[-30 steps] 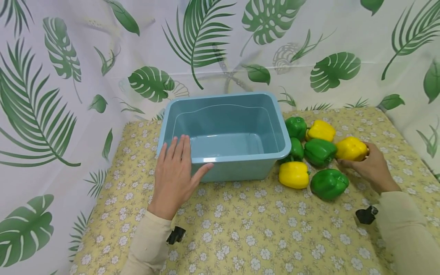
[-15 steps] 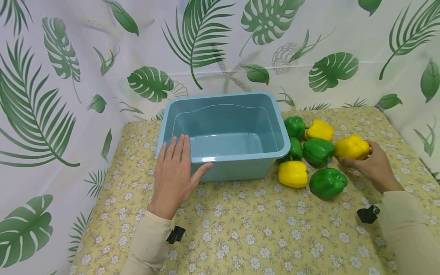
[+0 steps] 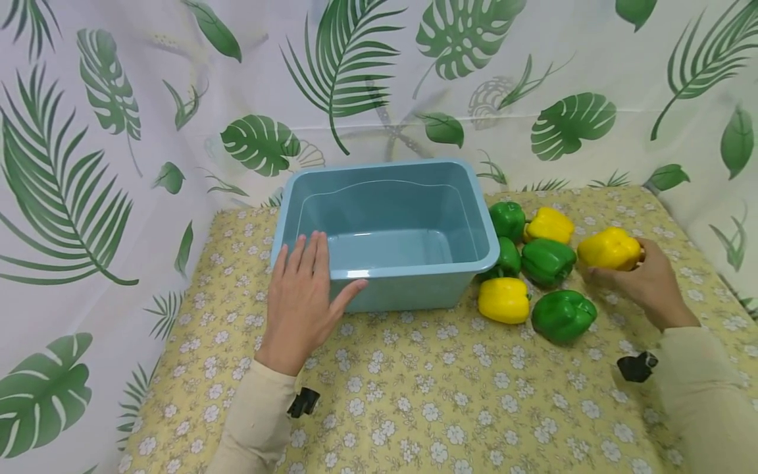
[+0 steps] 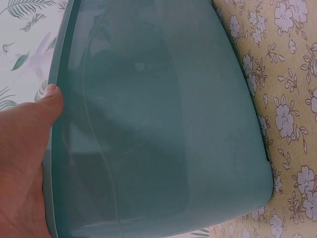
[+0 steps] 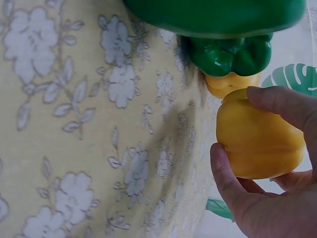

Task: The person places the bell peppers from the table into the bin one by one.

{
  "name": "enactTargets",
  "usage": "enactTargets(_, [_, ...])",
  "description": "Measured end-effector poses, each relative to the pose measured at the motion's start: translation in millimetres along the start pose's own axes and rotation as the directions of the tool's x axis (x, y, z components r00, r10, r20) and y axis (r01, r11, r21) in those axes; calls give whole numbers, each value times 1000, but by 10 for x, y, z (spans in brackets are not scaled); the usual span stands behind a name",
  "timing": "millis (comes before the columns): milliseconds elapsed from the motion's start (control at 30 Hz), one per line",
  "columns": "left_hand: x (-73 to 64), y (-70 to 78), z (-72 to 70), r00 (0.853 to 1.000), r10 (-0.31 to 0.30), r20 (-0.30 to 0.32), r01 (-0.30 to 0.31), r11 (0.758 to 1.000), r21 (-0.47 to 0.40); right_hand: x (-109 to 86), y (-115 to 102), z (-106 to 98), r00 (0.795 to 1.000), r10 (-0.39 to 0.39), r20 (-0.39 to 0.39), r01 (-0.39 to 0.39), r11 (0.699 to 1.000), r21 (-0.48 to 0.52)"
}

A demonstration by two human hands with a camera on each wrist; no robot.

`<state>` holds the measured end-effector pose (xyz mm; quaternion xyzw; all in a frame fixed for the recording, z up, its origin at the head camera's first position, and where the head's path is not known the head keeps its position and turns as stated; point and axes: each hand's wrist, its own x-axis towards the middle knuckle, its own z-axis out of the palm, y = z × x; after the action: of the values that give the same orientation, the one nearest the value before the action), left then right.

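Note:
My right hand [image 3: 648,286] grips a yellow bell pepper [image 3: 610,249] at the right of the group. In the right wrist view, thumb and fingers curl round this yellow bell pepper [image 5: 260,136], which is held apart from the tablecloth. My left hand [image 3: 299,296] lies with straight fingers over the front left rim of a blue plastic tub [image 3: 408,268]. Its thumb rests along the tub's rim in the left wrist view, where the tub's outer wall [image 4: 148,124] fills most of the picture. No peppers show in the visible part of the tub's floor.
Beside the tub's right end lie green bell peppers [image 3: 549,261] and two more yellow bell peppers [image 3: 505,300]. A green pepper [image 3: 564,316] sits nearest the front. Flowered cloth [image 3: 438,395] covers the table, and a leaf-patterned curtain [image 3: 367,85] hangs behind.
The yellow bell pepper in my right hand has risen slightly and shifted a little away from the green pepper beside it. My left hand has stayed on the tub's rim.

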<state>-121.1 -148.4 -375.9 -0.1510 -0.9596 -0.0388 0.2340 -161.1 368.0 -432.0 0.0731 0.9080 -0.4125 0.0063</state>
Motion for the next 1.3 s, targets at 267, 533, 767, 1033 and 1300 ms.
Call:
enactTargets(267, [-2,3,6,1000,-1,-2,1,1000,3,24,-74,-64,999,-29,-24,28,1000,-12])
enactTargets(533, [-8,-2,7,1000,-1,-6,1,1000,0,35,-187,-95,998,-47,-45,45,999,-31])
enactTargets(767, [-10,1,8,1000,-7,4,7,1000,-2,28,-304,-110,997,-60,-46,59,998,-23])
enactTargets(1033, [-7,5,4,1000,-9,20,9,1000,-3,30,-429,-111,996,-75,-43,74,997,-30])
enactTargets(1300, [-1,5,4,1000,-10,21,10,1000,-2,58,-579,-102,995,-85,-45,83,996,-33])
